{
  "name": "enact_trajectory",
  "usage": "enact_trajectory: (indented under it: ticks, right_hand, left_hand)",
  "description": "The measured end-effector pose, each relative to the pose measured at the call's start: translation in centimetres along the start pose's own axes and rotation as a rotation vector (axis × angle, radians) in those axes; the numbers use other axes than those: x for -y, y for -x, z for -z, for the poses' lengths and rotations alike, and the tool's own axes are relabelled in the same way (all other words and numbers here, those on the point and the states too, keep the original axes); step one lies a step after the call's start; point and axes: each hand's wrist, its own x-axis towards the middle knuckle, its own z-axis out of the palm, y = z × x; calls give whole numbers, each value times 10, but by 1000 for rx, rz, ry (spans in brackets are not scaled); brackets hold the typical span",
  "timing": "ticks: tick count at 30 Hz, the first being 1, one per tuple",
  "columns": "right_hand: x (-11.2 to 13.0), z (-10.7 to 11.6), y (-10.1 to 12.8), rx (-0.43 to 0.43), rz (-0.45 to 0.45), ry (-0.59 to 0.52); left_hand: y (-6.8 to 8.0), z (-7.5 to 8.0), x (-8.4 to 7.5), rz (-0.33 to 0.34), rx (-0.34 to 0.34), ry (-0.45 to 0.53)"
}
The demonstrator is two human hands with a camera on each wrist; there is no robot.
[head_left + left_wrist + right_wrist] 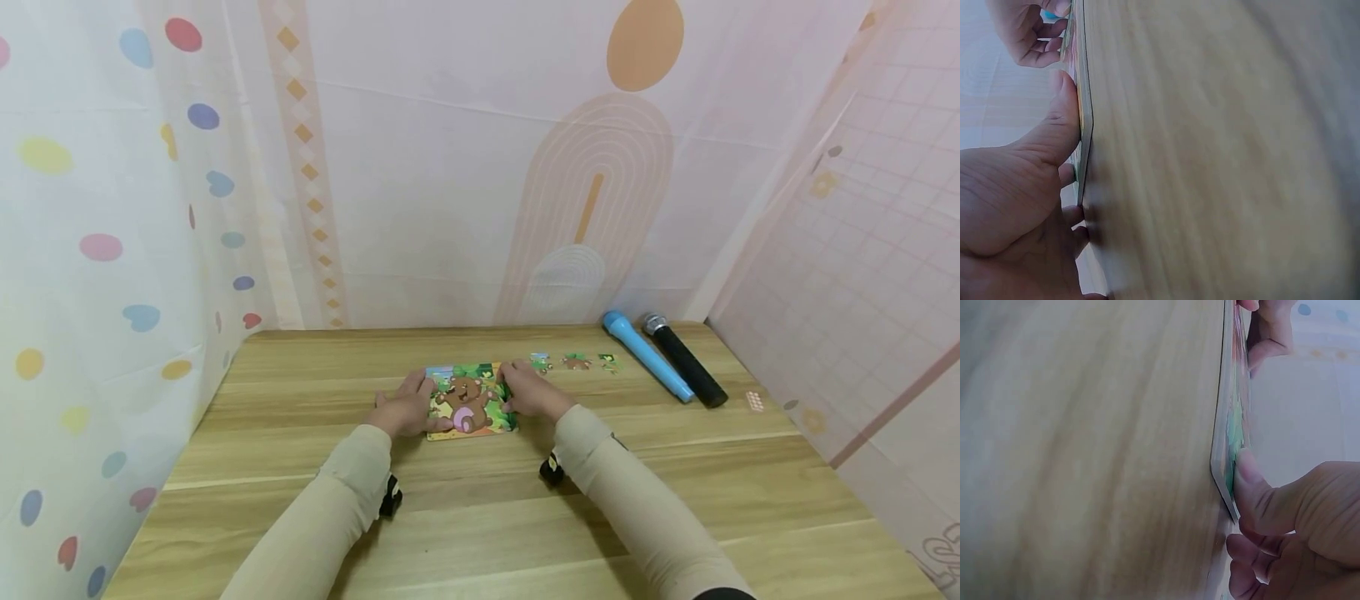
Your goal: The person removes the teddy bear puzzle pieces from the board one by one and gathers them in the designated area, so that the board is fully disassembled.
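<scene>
Gripping the left edge of the bear puzzle (467,400) with the left hand (408,407), thumb laid over the near left corner, other fingers bent along the side. Lying flat, or nearly so, on the counter (247,433) between both hands, picture side up. Likely light and stiff, going by the thin, straight edge in the wrist views; perhaps slick on the printed face, with parts liable to pop out if tilted or flexed. Best taken by the two short edges, level and supported from both sides. Gripping the right edge with the right hand (528,392), thumb at the printed face, other fingers curled beside it. Farther right, scattered in a row, loose pieces (576,362), probably very light, best pinched by the rims. Beyond those, lying aslant side by side, a blue microphone (649,357) and a black microphone (686,360).
</scene>
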Motion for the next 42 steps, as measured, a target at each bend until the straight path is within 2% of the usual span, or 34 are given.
enact_trajectory:
  ticks: [15,21,27,32,42]
  right_hand:
    - [-7,1,-2,41,31,-81]
    - [-10,3,-2,22,41,-166]
    - [-9,4,-3,7,70,-200]
    - [-9,5,-2,-12,50,-200]
    - [-13,4,-2,-19,104,-184]
  left_hand:
    - [3,2,-4,-12,8,-68]
    - [4,3,-5,-17,4,-46]
    - [3,3,-4,-3,4,-51]
    - [3,3,-5,-23,-5,-74]
    - [1,1,-2,-23,-13,-84]
